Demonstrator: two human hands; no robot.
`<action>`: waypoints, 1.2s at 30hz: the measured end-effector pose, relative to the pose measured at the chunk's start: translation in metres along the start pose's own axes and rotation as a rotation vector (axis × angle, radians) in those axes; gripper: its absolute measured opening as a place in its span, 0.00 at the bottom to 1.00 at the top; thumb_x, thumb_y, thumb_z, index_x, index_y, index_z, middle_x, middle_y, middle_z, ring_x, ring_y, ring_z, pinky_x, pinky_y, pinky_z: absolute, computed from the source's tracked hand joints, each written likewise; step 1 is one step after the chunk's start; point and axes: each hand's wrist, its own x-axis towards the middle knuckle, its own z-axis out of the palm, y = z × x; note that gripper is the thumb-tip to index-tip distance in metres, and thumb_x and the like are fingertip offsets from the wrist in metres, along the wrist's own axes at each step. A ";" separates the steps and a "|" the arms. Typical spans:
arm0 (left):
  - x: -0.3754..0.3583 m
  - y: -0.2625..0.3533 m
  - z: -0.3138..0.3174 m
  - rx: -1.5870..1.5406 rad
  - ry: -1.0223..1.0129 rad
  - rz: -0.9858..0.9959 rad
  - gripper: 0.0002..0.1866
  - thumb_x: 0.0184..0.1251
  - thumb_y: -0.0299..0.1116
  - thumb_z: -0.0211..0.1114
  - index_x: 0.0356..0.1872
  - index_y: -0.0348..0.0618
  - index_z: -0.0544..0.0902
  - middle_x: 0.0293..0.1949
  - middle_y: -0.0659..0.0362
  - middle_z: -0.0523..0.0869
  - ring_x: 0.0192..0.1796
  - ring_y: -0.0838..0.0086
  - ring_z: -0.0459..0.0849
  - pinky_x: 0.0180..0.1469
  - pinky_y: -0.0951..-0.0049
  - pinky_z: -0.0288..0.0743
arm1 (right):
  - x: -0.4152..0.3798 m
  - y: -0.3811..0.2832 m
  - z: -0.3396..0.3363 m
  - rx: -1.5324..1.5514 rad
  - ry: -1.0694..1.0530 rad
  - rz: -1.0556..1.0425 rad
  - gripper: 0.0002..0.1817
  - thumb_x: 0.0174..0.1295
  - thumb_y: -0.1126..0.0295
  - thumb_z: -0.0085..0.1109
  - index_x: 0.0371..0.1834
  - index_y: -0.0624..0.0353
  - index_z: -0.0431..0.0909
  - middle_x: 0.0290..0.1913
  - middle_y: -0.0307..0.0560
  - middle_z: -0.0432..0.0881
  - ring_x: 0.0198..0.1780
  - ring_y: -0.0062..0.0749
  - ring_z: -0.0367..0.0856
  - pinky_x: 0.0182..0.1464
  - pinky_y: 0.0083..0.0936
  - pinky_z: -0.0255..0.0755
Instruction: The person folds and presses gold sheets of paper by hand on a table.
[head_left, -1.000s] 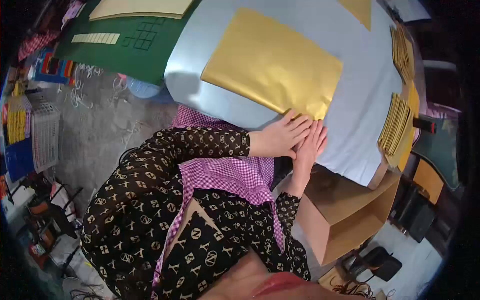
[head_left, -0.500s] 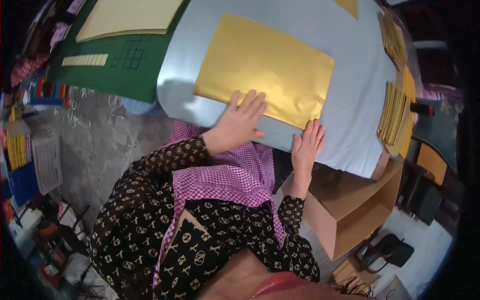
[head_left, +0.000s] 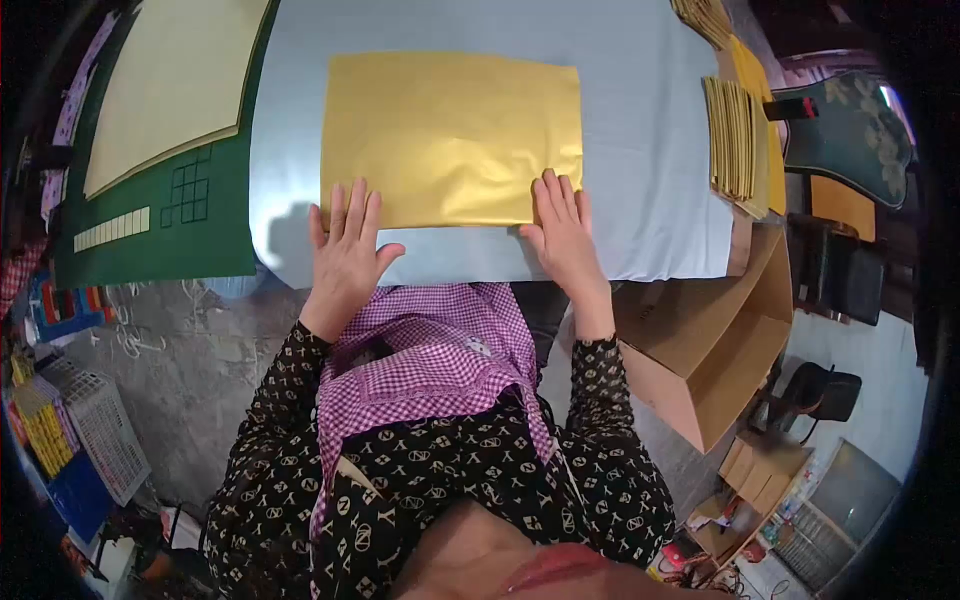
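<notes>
A gold sheet or flat envelope (head_left: 450,130) lies on the pale blue cloth of the table (head_left: 640,130), lightly creased towards its near right corner. My left hand (head_left: 347,250) rests flat with fingers spread, its fingertips on the near left part of the gold piece. At the near right corner, my right hand (head_left: 568,235) lies with its fingers extended over the edge. Neither hand grasps anything. Both thumbs point inward, below or at the near edge.
Left of the cloth, a green mat (head_left: 190,235) carries cream sheets (head_left: 170,80) and a pale ruled strip (head_left: 111,229). Stacked gold envelopes (head_left: 730,140) sit at the table's right edge. An open cardboard box (head_left: 690,370) stands below them.
The view has turned, so the gold piece now appears squarer to me. My left hand has moved left along its near edge, farther from my right hand, which stays by the right corner.
</notes>
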 end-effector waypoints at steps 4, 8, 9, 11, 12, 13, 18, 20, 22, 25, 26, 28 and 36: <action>0.000 0.000 0.001 0.002 -0.016 -0.015 0.41 0.60 0.52 0.65 0.70 0.40 0.65 0.75 0.52 0.58 0.78 0.54 0.50 0.73 0.41 0.41 | 0.038 0.028 -0.007 -0.021 0.012 0.035 0.35 0.68 0.56 0.48 0.73 0.62 0.55 0.77 0.55 0.53 0.79 0.47 0.45 0.77 0.45 0.37; -0.001 -0.002 0.003 0.007 0.005 0.001 0.41 0.60 0.53 0.64 0.70 0.39 0.65 0.75 0.52 0.58 0.78 0.55 0.50 0.74 0.43 0.39 | 0.087 0.061 -0.011 -0.002 0.090 0.003 0.36 0.68 0.51 0.47 0.72 0.63 0.57 0.76 0.54 0.56 0.78 0.49 0.47 0.75 0.49 0.41; -0.001 -0.001 0.003 0.012 0.004 0.002 0.41 0.60 0.53 0.64 0.70 0.39 0.65 0.75 0.52 0.58 0.78 0.55 0.50 0.74 0.43 0.39 | 0.100 0.070 -0.010 0.002 0.092 0.003 0.36 0.68 0.51 0.47 0.72 0.63 0.57 0.76 0.54 0.56 0.78 0.49 0.47 0.75 0.49 0.41; -0.001 -0.001 0.003 0.015 -0.007 -0.002 0.41 0.60 0.53 0.64 0.70 0.39 0.65 0.75 0.52 0.58 0.78 0.55 0.49 0.74 0.43 0.37 | 0.124 0.085 -0.006 -0.014 0.166 -0.014 0.35 0.68 0.50 0.47 0.72 0.62 0.59 0.76 0.54 0.56 0.78 0.49 0.46 0.75 0.50 0.41; 0.000 -0.001 0.003 0.019 -0.009 -0.003 0.41 0.60 0.53 0.64 0.70 0.39 0.65 0.75 0.52 0.58 0.78 0.55 0.49 0.74 0.43 0.37 | 0.135 0.090 -0.006 0.007 0.179 -0.004 0.35 0.68 0.49 0.45 0.72 0.60 0.59 0.76 0.54 0.56 0.78 0.49 0.46 0.75 0.51 0.39; 0.000 -0.001 0.003 0.020 -0.009 -0.003 0.41 0.60 0.53 0.64 0.69 0.39 0.65 0.75 0.52 0.58 0.78 0.54 0.49 0.74 0.43 0.37 | 0.144 0.093 -0.007 0.012 0.178 -0.006 0.35 0.68 0.49 0.45 0.72 0.60 0.59 0.76 0.54 0.56 0.78 0.49 0.46 0.75 0.51 0.39; -0.001 -0.001 0.003 0.028 -0.028 -0.015 0.41 0.60 0.53 0.64 0.69 0.38 0.66 0.75 0.52 0.58 0.78 0.54 0.49 0.74 0.43 0.38 | 0.155 0.105 -0.004 0.009 0.178 0.055 0.34 0.70 0.49 0.40 0.74 0.57 0.57 0.78 0.49 0.53 0.79 0.47 0.45 0.76 0.48 0.34; 0.000 0.000 0.002 0.022 -0.026 -0.010 0.41 0.60 0.53 0.64 0.69 0.38 0.65 0.75 0.52 0.58 0.78 0.54 0.49 0.74 0.43 0.38 | 0.147 0.105 -0.005 -0.004 0.174 0.069 0.34 0.70 0.49 0.40 0.74 0.57 0.57 0.78 0.48 0.53 0.79 0.46 0.44 0.76 0.48 0.35; 0.000 -0.002 0.003 0.010 -0.020 -0.003 0.40 0.60 0.53 0.64 0.69 0.38 0.66 0.75 0.53 0.58 0.78 0.54 0.49 0.74 0.43 0.38 | 0.136 0.104 -0.007 -0.029 0.168 0.107 0.34 0.70 0.49 0.40 0.74 0.57 0.57 0.78 0.48 0.53 0.79 0.47 0.44 0.76 0.49 0.36; -0.001 -0.001 0.002 0.002 -0.022 0.009 0.40 0.61 0.53 0.63 0.69 0.38 0.65 0.75 0.53 0.58 0.78 0.53 0.49 0.74 0.42 0.38 | 0.126 0.106 -0.007 -0.040 0.166 0.135 0.34 0.70 0.49 0.40 0.74 0.57 0.56 0.78 0.49 0.52 0.79 0.48 0.44 0.76 0.49 0.37; -0.001 -0.002 0.000 0.008 -0.025 0.009 0.40 0.61 0.54 0.62 0.69 0.38 0.65 0.75 0.53 0.58 0.78 0.53 0.49 0.74 0.42 0.38 | 0.126 0.106 -0.008 -0.036 0.172 0.136 0.34 0.70 0.50 0.41 0.74 0.57 0.56 0.78 0.49 0.52 0.79 0.48 0.44 0.76 0.49 0.37; 0.000 -0.003 0.000 0.006 -0.021 -0.005 0.40 0.62 0.53 0.62 0.69 0.38 0.66 0.75 0.53 0.58 0.78 0.53 0.49 0.74 0.41 0.38 | 0.125 0.105 -0.007 -0.050 0.170 0.144 0.33 0.71 0.51 0.40 0.75 0.56 0.55 0.78 0.48 0.52 0.79 0.47 0.43 0.76 0.49 0.36; 0.018 -0.026 -0.004 0.047 0.027 -0.075 0.36 0.65 0.51 0.61 0.66 0.35 0.67 0.72 0.47 0.61 0.75 0.51 0.53 0.71 0.38 0.44 | 0.111 0.108 -0.004 -0.107 0.165 0.177 0.33 0.72 0.51 0.38 0.75 0.55 0.54 0.78 0.48 0.52 0.79 0.46 0.45 0.75 0.51 0.37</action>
